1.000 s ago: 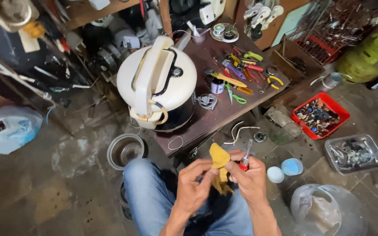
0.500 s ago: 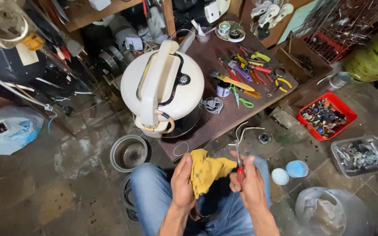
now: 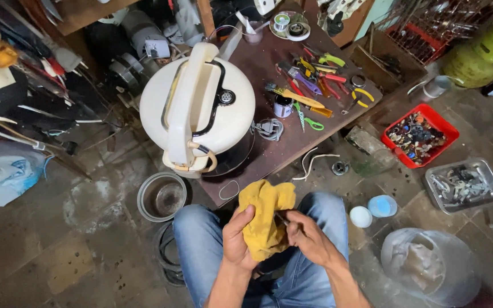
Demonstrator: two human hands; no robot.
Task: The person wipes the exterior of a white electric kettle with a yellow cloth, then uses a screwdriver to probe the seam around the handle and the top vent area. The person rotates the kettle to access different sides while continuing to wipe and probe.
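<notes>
I sit in blue jeans with both hands over my lap. My left hand grips a crumpled yellow cloth. My right hand is closed around a thin tool whose metal shaft pokes into the cloth; the rest of the tool is hidden in the fist. Just ahead of my knees stands a low brown table with a large white rice cooker, lid shut, handle folded across the top.
Pliers, screwdrivers and scissors lie on the table behind a small can. A steel inner pot sits on the floor at left. A red tray, a metal tray and a plastic-covered bucket stand at right.
The yellow cloth went from bunched between both hands to spread out, then wrapped again around the tool tip. My hands stayed over my lap; the camera view drifted slightly.
</notes>
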